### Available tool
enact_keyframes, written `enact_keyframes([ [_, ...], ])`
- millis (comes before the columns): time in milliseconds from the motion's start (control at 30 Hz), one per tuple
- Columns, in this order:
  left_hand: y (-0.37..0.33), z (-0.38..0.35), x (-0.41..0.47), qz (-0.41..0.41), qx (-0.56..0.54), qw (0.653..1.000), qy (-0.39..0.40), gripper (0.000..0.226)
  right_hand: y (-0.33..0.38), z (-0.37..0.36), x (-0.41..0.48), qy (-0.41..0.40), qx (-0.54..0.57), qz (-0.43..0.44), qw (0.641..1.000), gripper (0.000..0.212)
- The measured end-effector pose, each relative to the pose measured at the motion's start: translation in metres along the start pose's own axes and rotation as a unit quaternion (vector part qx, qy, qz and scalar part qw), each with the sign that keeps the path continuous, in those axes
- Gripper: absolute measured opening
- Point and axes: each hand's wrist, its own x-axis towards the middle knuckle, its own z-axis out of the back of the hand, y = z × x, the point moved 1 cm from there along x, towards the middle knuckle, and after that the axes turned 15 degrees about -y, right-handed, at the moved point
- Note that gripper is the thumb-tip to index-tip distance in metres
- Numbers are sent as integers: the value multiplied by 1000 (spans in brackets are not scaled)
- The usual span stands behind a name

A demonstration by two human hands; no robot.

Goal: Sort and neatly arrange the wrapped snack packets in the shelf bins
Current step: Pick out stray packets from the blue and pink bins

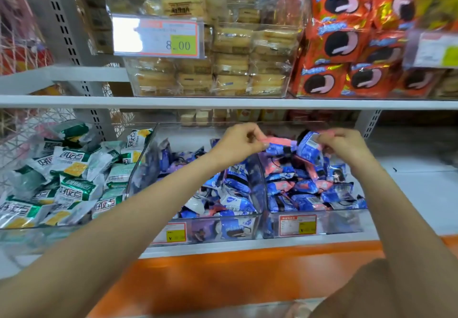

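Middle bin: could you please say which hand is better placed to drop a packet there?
Probably left: the left hand, pinching a pink-and-blue packet, is nearest it; the right hand is over the right bin.

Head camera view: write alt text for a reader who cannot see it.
A person's left hand and right hand pinch blue-and-pink snack packets above a clear bin full of them on a shop shelf. A bin further left holds green-and-white packets.
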Motion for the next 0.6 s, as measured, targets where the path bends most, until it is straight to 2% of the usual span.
enact_keyframes([
  [67,1,-17,-2,-117,130,982,68,8,-4,-1,0,23,-82,24,996,29],
  [133,7,-30,-6,-216,257,935,116,10,-4,-2,-5,37,-143,48,988,36],
  [200,11,-32,-6,-243,299,916,112,17,-4,-2,-5,24,-163,73,984,34],
  [300,13,-16,-1,-213,278,932,93,24,3,-2,-9,3,-120,97,988,24],
  [400,16,12,2,-174,231,956,48,20,13,-5,-17,10,-67,129,989,17],
  [467,23,32,3,-119,204,971,15,17,20,-9,-24,25,-37,148,988,12],
  [600,56,66,0,-24,261,965,-34,20,29,-26,-37,56,-20,190,980,7],
])
